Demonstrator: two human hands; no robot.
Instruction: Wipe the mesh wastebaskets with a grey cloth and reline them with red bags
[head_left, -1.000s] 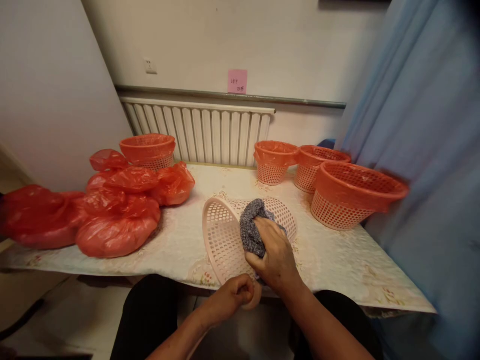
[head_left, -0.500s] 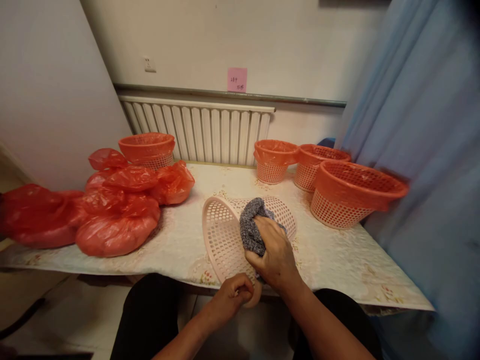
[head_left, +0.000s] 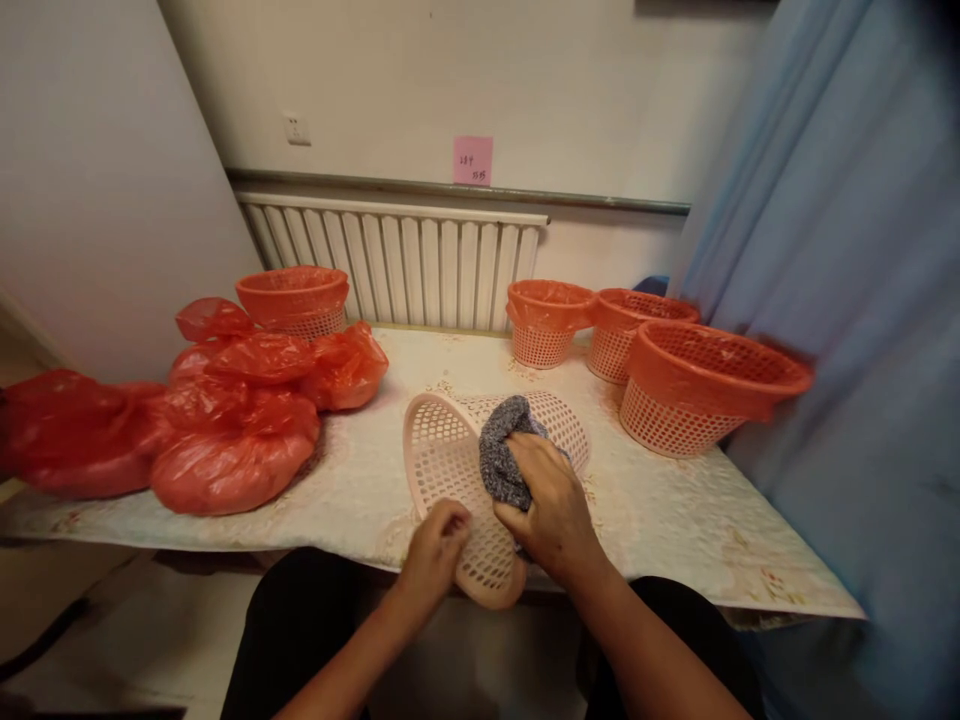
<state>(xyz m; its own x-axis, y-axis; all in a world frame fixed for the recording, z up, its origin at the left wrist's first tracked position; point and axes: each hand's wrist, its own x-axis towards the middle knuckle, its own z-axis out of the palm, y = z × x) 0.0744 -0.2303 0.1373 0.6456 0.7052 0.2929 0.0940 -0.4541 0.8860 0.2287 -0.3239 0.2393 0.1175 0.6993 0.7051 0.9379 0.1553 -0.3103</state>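
Note:
A pale pink perforated basket point(head_left: 487, 550) lies on its side at the table's front edge, its mouth facing left and its rim bent inward. My right hand point(head_left: 551, 500) is closed on a dark grey speckled cloth point(head_left: 504, 455) and presses it against the basket's side. At the rim's near left part is my left hand point(head_left: 439, 545), its fingers curled round the edge. The palm side of my right hand is hidden by the cloth and the hand itself.
Filled red plastic bags point(head_left: 240, 440) cover the table's left side, with a red-lined basket point(head_left: 296, 300) behind them. Three lined baskets point(head_left: 675, 400) stand at the right, near a blue curtain point(head_left: 832, 250). A radiator point(head_left: 397, 260) is behind the table point(head_left: 660, 540).
My left hand has moved up and left along the basket's rim, uncovering its bottom part. My right hand and the cloth are nearly where they were.

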